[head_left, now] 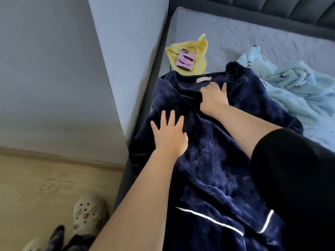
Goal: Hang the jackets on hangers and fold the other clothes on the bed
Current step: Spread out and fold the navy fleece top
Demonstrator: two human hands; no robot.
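Bed carries a navy fleece garment spread at 6 o'clock for folding, pale blue fleece at 2 o'clock, yellow garment at 12. Hands apart: left hand presses the navy fleece garment flat, fingers spread; right hand at the collar, grip blurred, cannot tell.

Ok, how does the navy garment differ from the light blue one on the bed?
The navy garment is spread out flat; the light blue garment lies crumpled beside it. The navy garment is plain with white piping; the light blue garment has small dark prints. The left hand and right hand touch the navy garment, not the light blue garment. Both look fleecy and lie on the bed.
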